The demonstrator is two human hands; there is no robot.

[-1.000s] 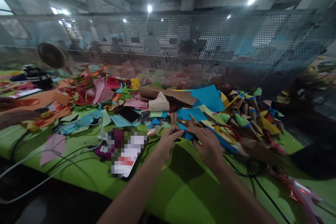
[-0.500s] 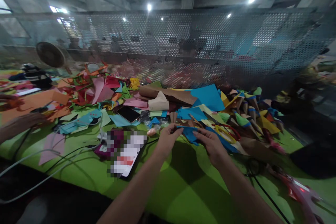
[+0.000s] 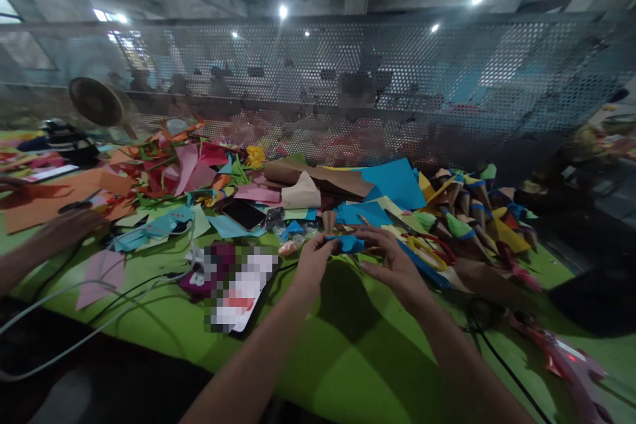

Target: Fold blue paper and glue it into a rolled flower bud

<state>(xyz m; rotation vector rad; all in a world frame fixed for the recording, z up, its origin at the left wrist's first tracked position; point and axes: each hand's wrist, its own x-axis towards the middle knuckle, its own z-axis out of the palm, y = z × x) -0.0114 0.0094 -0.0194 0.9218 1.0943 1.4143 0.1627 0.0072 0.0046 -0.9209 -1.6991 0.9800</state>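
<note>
A small piece of blue paper (image 3: 350, 243) is held above the green tabletop, pinched at its left end between the thumb and fingers of my left hand (image 3: 316, 264). Close to the paper's right end is my right hand (image 3: 393, 262), its thumb and fingers apart; whether a fingertip touches the paper I cannot tell. Just right of that hand lie scissors with yellow and red handles (image 3: 431, 250), over blue and brown paper. A small brown paper cone (image 3: 328, 221) stands behind my left hand.
Brown and blue sheets (image 3: 396, 184) lie at the back. Several paper cones (image 3: 472, 202) are heaped right; a pink glue gun (image 3: 571, 361) rests nearer. Left are a lit phone (image 3: 248, 291), a dark phone (image 3: 243, 214), cables and another person's hand (image 3: 74, 228). A perforated screen (image 3: 298, 79) stands behind.
My right hand's fingers have come off their pinch and spread apart. The blue paper now looks smaller and more folded, still in my left hand. The other person's hand moved slightly right.
</note>
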